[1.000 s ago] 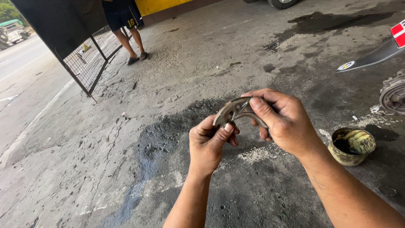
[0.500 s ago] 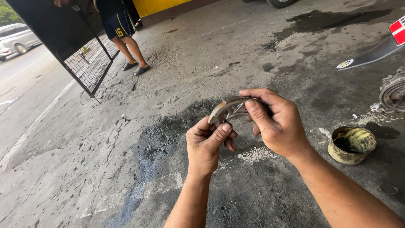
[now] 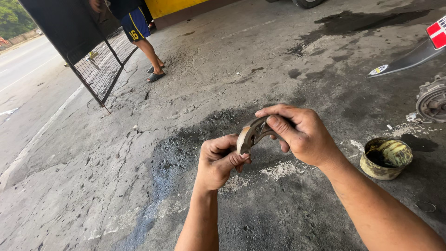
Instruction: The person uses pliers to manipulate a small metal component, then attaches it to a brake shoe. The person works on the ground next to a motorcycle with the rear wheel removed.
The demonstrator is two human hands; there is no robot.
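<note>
While both hands grip, curved grey-brown brake shoe (image 3: 251, 134), worn.

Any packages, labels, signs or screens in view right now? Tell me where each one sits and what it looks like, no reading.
Round tin: open, grimy yellow-green, on the concrete right of the right hand.
Oval sticker: white with blue and yellow, on a dark panel at upper right.
Red and white checked plate: at the right edge.
Print on blue shorts: yellow, on a person at upper left.
No screens.
</note>
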